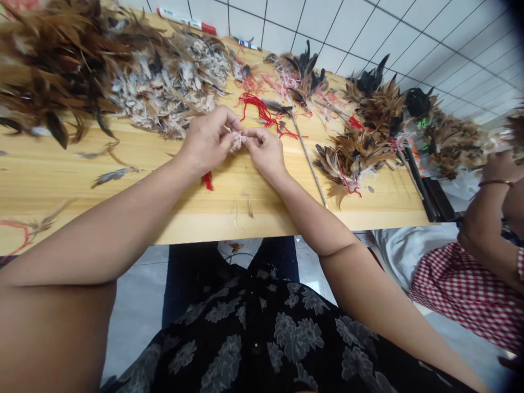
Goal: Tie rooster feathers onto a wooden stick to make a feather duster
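Note:
My left hand [210, 139] and my right hand [264, 153] meet over the wooden table [196, 218]. Between their fingertips is a small pale feather tuft [236, 142], pinched from both sides. A red string bundle [207, 181] shows under my left hand, and I cannot tell whether it is joined to the tuft. Just beyond my hands lie loose red strings [262, 109]. To the right of my right hand, a thin stick [309, 155] rests across the table. Close behind my left hand spreads a heap of grey and white feathers [164, 82].
Brown feathers [45, 60] pile up at the far left. Tied feather bunches [356, 153] lie on the right, near a black object [434, 196]. A red-capped marker [186, 22] sits by the tiled wall [286, 22]. A co-worker's arm [491, 207] reaches in at the right edge.

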Motion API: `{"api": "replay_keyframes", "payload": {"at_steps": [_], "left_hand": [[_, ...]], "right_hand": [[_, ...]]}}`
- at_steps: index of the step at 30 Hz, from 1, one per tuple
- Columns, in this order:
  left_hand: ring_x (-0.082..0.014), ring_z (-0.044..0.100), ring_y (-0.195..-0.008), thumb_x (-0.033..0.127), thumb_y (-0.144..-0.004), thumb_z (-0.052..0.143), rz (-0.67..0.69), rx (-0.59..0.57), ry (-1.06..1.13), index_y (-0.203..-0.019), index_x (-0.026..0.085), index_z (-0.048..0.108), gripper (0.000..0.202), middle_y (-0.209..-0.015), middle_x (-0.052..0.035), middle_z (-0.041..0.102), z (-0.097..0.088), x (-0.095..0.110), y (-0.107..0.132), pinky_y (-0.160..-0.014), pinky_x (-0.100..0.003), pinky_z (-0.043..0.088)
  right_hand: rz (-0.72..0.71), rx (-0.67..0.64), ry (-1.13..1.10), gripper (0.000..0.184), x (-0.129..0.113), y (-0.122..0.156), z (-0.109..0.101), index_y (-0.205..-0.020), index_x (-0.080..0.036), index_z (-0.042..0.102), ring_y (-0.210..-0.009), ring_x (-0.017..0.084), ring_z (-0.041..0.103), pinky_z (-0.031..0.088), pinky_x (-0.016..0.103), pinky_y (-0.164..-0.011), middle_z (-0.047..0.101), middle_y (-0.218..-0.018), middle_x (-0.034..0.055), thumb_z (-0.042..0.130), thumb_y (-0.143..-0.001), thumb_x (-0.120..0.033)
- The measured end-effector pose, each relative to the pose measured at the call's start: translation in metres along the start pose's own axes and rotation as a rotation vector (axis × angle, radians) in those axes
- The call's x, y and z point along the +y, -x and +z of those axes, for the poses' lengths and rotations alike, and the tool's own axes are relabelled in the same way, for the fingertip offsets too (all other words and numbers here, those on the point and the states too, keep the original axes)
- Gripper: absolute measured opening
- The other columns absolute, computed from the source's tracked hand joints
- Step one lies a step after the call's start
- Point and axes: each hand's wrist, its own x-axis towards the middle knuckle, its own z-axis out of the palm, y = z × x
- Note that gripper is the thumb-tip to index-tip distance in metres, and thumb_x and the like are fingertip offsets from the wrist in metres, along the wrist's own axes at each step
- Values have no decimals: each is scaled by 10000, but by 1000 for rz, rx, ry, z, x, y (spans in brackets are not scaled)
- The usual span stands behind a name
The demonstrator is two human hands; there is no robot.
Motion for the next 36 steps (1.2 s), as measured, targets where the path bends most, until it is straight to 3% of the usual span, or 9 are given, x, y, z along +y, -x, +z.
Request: {"api": "replay_keyframes", "payload": {"at_steps": [4, 9, 12, 18, 23, 28, 36], "left_hand": [[-221, 837, -1114, 541, -1038, 796, 4, 1, -30, -1138, 221, 713, 345, -1047, -20, 819, -2, -2, 0, -1016, -385, 638], [-235, 832, -1032, 489, -1058, 719, 9, 9, -104, -1188, 250, 709, 273, -1163, -42, 835, -1, -3, 2, -1023, -386, 645], [-268, 818, -1025, 485, -1040, 692, 31, 9, -140, -1165, 258, 692, 259, -1176, -74, 827, 0, -1, 3, -1054, -418, 629], [-282, 809, -1023, 499, -1018, 722, -49, -31, -125, -1105, 281, 677, 239, -1068, -61, 803, -1, 4, 3, -1064, -435, 626], [-293, 805, -993, 352, -947, 780, -138, -12, -89, -1019, 252, 713, 140, -1012, -52, 807, -1, 8, 0, -1075, -481, 656], [-293, 816, -913, 235, -924, 837, -229, 9, 5, -914, 248, 698, 140, -948, -43, 814, 1, 2, -2, -994, -536, 723], [-310, 851, -988, 469, -1002, 938, -252, -4, 258, -970, 269, 687, 323, -945, -46, 811, 6, -8, 1, -1006, -625, 766]], "right_hand": [[16, -11, -57, 191, 4, -1, 2, -1034, -181, 821, -1039, 148, 737, 599, 293, -1078, 834, -1146, 45, 872, -1041, -365], [-31, -67, -94, 515, 23, -10, 4, -1047, -173, 830, -992, 163, 743, 628, 298, -988, 836, -1088, 58, 901, -977, -679], [-68, -83, -52, 597, 35, -16, 7, -1087, -174, 825, -946, 167, 718, 622, 305, -930, 818, -1053, 53, 873, -972, -758], [-111, -95, 25, 503, 39, -17, 10, -1098, -171, 767, -846, 139, 627, 568, 294, -869, 736, -959, 14, 801, -1072, -672], [-115, -153, -32, 460, 39, -18, 8, -1039, -190, 707, -845, 140, 585, 545, 289, -860, 695, -923, -4, 840, -1061, -630], [-89, -236, -196, 470, 43, -22, 5, -1028, -198, 665, -886, 137, 602, 537, 269, -865, 689, -951, -1, 875, -1042, -618], [-91, -270, -315, 535, 37, -23, -2, -940, -228, 538, -900, 125, 577, 530, 245, -876, 621, -919, -22, 917, -1011, -599]]}}
